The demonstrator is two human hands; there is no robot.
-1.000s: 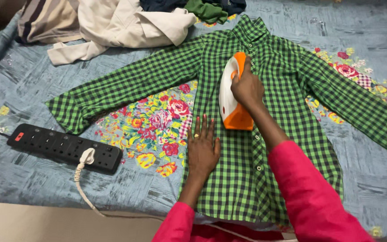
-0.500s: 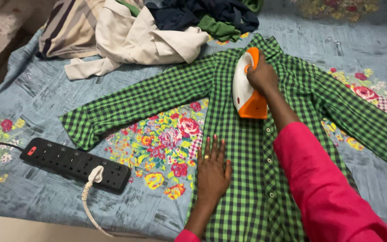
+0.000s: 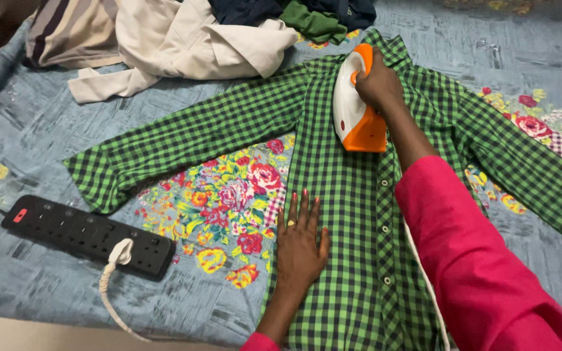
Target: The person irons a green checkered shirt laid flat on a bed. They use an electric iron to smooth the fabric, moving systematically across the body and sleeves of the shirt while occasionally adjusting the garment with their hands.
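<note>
A green and black checked shirt [image 3: 352, 214] lies spread flat on a blue floral bedsheet [image 3: 47, 149], sleeves out to both sides. My right hand [image 3: 377, 83] grips the handle of a white and orange iron [image 3: 352, 110], which rests on the shirt's upper chest just below the collar. My left hand [image 3: 299, 244] lies flat with fingers spread on the shirt's left edge, lower down. Both arms wear pink sleeves.
A black power strip [image 3: 86, 237] with a white plug and cord [image 3: 115, 270] lies at the left on the sheet. A heap of other clothes [image 3: 183, 39], cream, striped, dark blue and green, sits at the top beside the shirt's collar.
My right hand has pushed the iron up the shirt from mid-chest toward the collar. My left hand has stayed pressed flat on the shirt's edge.
</note>
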